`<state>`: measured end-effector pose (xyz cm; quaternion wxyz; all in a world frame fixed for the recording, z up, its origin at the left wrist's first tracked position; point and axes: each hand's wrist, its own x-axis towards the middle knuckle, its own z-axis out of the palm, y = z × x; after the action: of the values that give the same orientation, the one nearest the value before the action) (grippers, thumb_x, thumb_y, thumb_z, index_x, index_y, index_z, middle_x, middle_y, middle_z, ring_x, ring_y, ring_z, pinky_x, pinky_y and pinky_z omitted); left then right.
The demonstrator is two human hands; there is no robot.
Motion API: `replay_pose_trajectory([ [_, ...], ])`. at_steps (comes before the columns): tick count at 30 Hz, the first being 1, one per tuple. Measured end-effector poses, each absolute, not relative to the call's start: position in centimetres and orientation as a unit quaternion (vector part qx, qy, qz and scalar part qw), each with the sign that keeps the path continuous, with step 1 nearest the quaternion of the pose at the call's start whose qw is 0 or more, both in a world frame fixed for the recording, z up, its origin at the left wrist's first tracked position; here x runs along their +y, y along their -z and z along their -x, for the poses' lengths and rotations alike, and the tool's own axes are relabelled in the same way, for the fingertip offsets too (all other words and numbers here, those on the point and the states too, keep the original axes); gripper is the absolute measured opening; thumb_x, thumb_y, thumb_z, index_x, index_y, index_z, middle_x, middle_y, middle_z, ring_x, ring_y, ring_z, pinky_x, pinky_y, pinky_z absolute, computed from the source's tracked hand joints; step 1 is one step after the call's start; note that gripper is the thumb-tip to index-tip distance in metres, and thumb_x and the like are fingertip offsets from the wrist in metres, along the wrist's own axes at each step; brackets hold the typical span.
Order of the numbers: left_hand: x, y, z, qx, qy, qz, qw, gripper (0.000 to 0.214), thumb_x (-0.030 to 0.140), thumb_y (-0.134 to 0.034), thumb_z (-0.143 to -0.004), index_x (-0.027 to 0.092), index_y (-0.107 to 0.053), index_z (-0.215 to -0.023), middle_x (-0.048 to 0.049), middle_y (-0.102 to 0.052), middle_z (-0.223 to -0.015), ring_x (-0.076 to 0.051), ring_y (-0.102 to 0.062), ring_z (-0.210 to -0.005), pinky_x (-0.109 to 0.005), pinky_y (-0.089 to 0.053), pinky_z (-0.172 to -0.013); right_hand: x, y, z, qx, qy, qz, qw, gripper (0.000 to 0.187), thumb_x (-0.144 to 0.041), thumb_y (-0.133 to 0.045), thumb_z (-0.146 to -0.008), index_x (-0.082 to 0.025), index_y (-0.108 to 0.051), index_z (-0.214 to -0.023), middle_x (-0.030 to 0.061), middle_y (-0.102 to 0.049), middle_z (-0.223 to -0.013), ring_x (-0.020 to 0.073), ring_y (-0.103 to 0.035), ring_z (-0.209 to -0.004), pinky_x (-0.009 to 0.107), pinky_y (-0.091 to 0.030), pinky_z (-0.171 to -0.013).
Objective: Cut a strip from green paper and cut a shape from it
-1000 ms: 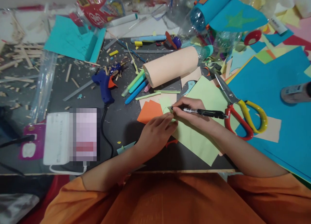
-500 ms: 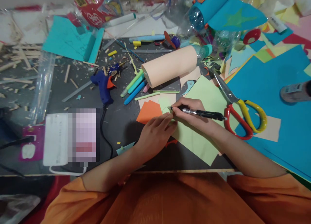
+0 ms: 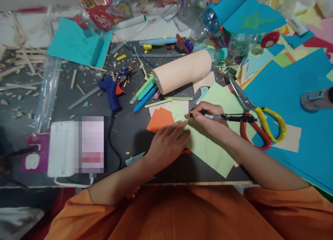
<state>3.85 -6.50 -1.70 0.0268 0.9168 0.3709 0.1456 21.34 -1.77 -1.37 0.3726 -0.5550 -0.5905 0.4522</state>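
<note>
While fingers (image 3: 201, 112) hide pen (image 3: 229, 117) tip, scissors (image 3: 256, 120) partly covered

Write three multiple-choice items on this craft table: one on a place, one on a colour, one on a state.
1. Where do the scissors lie?
A. To the right of the right hand
B. On the white box
C. Under the peach roll

2. What colour is the paper under the pen?
A. Red
B. Light green
C. Black

3. What is the left hand doing?
A. Gripping the glue gun
B. Hanging off the table
C. Pressing flat on the paper

Answers: 1 A, their red and yellow handles lie just beyond the pen's end; 2 B, the sheet beneath the tip is pale green; 3 C, its fingers lie spread on the sheet's edge.
</note>
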Motion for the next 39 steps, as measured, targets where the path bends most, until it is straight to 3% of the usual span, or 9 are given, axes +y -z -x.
replay_pose_trajectory([
  [8,-6.42,1.64,-3.93,0.373,-0.147,-0.916,0.024,0.018,0.016,-0.057,-0.089,0.015,-0.066,-0.103,-0.0105,-0.07,-0.116,-0.022,-0.066,-0.11,-0.032,-0.055,-0.086,-1.62,1.72,-21.5,-0.624,-0.467,0.527,0.338,0.014,-0.02,-0.057,-0.075,-0.019,-0.058,-0.061,-0.0014,-0.06,-0.06,0.0122,-0.053,-0.059,0.025,-0.04,-0.057],
  [17,-6.47,1.53,-3.94,0.374,-0.136,-0.917,0.023,0.019,0.016,-0.056,-0.088,0.016,-0.066,-0.104,-0.0102,-0.069,-0.119,-0.022,-0.065,-0.111,-0.032,-0.055,-0.087,-1.64,1.6,-21.49,-0.628,-0.459,0.529,0.339,0.015,-0.017,-0.056,-0.072,-0.018,-0.055,-0.057,-0.002,-0.056,-0.057,0.011,-0.05,-0.057,0.024,-0.037,-0.056],
  [22,-6.37,1.63,-3.79,0.365,-0.16,-0.917,0.031,0.017,0.016,-0.056,-0.089,0.014,-0.066,-0.103,-0.011,-0.07,-0.117,-0.022,-0.066,-0.11,-0.032,-0.056,-0.088,-1.58,1.71,-21.61,-0.578,-0.464,0.549,0.388,0.015,-0.014,-0.052,-0.068,-0.02,-0.052,-0.053,-0.0041,-0.05,-0.052,0.0096,-0.044,-0.05,0.024,-0.035,-0.05],
  [26,-6.43,1.69,-3.65,0.351,-0.159,-0.922,0.035,0.016,0.012,-0.051,-0.091,0.011,-0.066,-0.097,-0.0133,-0.07,-0.115,-0.023,-0.065,-0.112,-0.031,-0.058,-0.087,-1.55,1.8,-21.69,-0.551,-0.478,0.559,0.395,0.014,-0.019,-0.056,-0.073,-0.02,-0.056,-0.059,-0.0037,-0.054,-0.054,0.0103,-0.048,-0.05,0.024,-0.037,-0.05],
  [31,-6.59,1.81,-3.54,0.314,-0.147,-0.936,0.06,0.018,0.008,-0.048,-0.091,0.009,-0.065,-0.097,-0.0136,-0.07,-0.115,-0.023,-0.063,-0.116,-0.03,-0.059,-0.087,-1.44,1.9,-21.62,-0.577,-0.486,0.541,0.372,0.026,-0.032,-0.061,-0.08,-0.02,-0.055,-0.057,-0.0018,-0.057,-0.055,0.0113,-0.05,-0.053,0.026,-0.038,-0.054],
  [39,-6.65,1.79,-3.62,0.318,-0.148,-0.934,0.072,0.017,0.007,-0.048,-0.09,0.008,-0.064,-0.098,-0.0151,-0.07,-0.113,-0.024,-0.062,-0.118,-0.032,-0.058,-0.09,-1.32,1.49,-21.28,-0.607,-0.471,0.544,0.338,0.023,-0.025,-0.058,-0.081,-0.019,-0.053,-0.058,-0.0021,-0.053,-0.058,0.0114,-0.047,-0.057,0.027,-0.037,-0.057],
])
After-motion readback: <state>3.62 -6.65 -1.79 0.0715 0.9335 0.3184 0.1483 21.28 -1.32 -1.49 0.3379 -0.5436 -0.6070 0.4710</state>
